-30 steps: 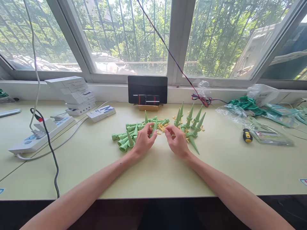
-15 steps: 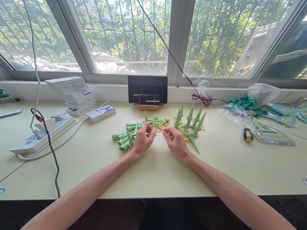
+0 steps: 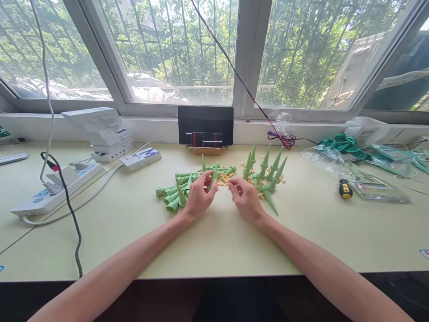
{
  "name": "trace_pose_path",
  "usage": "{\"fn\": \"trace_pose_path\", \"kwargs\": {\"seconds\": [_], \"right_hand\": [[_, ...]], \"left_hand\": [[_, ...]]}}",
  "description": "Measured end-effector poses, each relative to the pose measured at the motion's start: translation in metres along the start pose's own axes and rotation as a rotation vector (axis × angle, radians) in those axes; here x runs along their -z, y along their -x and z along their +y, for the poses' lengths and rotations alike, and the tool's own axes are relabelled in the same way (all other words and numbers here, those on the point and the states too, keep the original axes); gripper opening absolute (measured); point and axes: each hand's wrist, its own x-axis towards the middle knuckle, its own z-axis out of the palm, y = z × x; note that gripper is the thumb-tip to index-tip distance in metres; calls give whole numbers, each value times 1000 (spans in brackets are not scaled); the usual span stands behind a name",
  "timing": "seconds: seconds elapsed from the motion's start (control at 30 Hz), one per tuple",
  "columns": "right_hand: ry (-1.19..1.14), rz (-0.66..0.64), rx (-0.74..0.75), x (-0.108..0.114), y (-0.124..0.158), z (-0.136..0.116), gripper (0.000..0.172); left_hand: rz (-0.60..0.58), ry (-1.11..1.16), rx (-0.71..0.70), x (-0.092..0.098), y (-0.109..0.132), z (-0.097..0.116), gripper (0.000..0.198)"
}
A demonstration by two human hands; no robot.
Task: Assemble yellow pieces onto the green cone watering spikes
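Note:
My left hand (image 3: 199,194) is closed around a green pointed spike (image 3: 215,173), its tip upward between thumb and fingers. Opposite it, a short gap away, my right hand (image 3: 247,199) has its fingertips pinched together; whatever they hold is too small to make out. Small yellow plastic pieces (image 3: 222,180) lie in a loose pile just beyond the hands. Beside the left hand lie several green tubes (image 3: 172,197) with further spikes among them. To the right of my right hand, several green spikes fitted with yellow pieces (image 3: 275,179) stand upright, and one green spike (image 3: 268,200) lies pointing toward me.
At the back a phone (image 3: 207,140) leans before a black tablet (image 3: 205,118). White boxes (image 3: 107,129) and a power strip (image 3: 56,190) with cables occupy the left. A screwdriver (image 3: 345,189) and plastic bags (image 3: 345,145) lie on the right.
The view has shifted very slightly. Both hands keep nearly the same place and hold; a yellow piece between the right fingertips and the pile no longer shows clearly.

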Motion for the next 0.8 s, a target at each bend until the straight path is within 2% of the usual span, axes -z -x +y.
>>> {"fn": "trace_pose_path", "kwargs": {"seconds": [0.3, 0.8], "right_hand": [[-6, -7, -5, -1, -1, -1, 26], [-66, -37, -22, -2, 1, -3, 19]], "left_hand": [[-32, 11, -30, 0, 2, 0, 31], [-15, -29, -28, -1, 4, 3, 33]]}}
